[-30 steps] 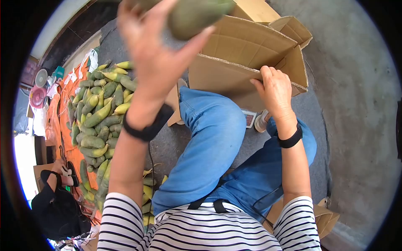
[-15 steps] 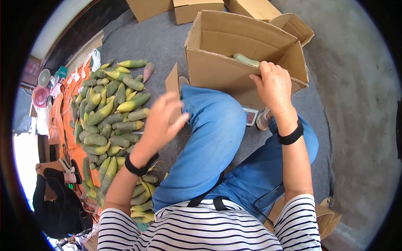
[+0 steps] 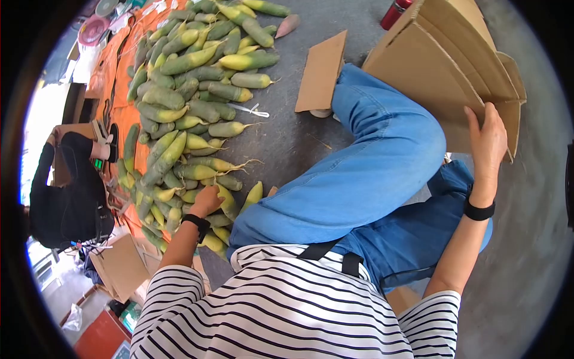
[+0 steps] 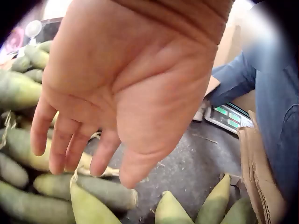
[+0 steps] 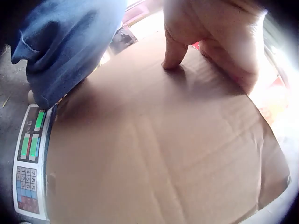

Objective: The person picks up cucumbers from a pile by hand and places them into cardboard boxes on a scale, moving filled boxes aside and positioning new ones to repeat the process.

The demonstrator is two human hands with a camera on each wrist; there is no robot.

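Note:
My left hand [image 3: 206, 201] reaches down over the near end of a wide heap of green radishes [image 3: 162, 97]. In the left wrist view its palm shows, fingers loosely extended and holding nothing, with a pale green radish [image 4: 91, 205] just below the fingertips. At the right, my right hand [image 3: 489, 140] grips the upper edge of a tall cardboard box [image 3: 427, 75]. The right wrist view shows its thumb against the outer wall and the other fingers over the edge. What lies inside the box is hidden from here.
Beside the box sits a digital scale [image 5: 30, 163] with lit green displays. A cardboard flap [image 3: 323, 75] stands by my knee. Farther off are a red bottle [image 3: 394, 13] and a reddish radish [image 3: 288, 26]. Another person [image 3: 69, 185] in black is at the left, near an orange sheet [image 3: 107, 119].
The left hand carried radishes over the box, then came back without them and lowered to the heap's near end. The head view turned left. The right hand stayed on the box edge.

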